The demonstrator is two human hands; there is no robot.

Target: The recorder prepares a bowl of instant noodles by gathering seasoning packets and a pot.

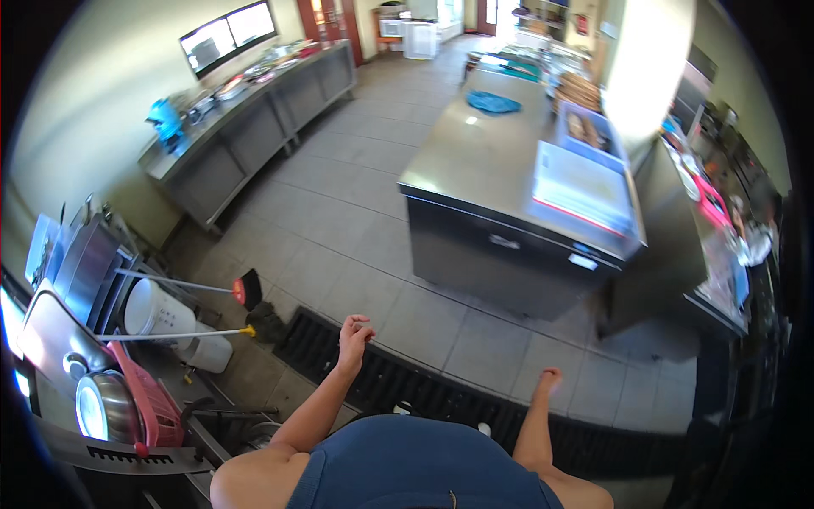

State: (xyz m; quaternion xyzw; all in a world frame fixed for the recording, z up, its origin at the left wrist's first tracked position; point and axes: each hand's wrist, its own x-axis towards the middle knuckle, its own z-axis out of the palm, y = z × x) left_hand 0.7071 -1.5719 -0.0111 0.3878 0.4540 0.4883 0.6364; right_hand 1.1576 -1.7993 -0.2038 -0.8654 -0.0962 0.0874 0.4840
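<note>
My left hand [355, 337] is raised in front of me at the lower middle, its fingers loosely curled and apart, with nothing in it. It is above the floor near a black slatted drain grate [413, 388]. My right hand [551, 380] hangs lower at my right side, small and slightly blurred; whether it holds anything cannot be told. Ahead stands a steel-topped counter [470, 159] with a crumpled blue plastic bag [493, 102], a translucent plastic tray or lid [582, 186] and a bluish plastic crate [591, 130] with brown items inside.
At my left are a steel sink unit with a pink plastic basket [149, 394], a steel bowl [108, 407], white buckets [159, 308], a broom [247, 290] and a mop [264, 324]. A long steel counter [235, 146] lines the left wall. Another cluttered counter [687, 235] stands right.
</note>
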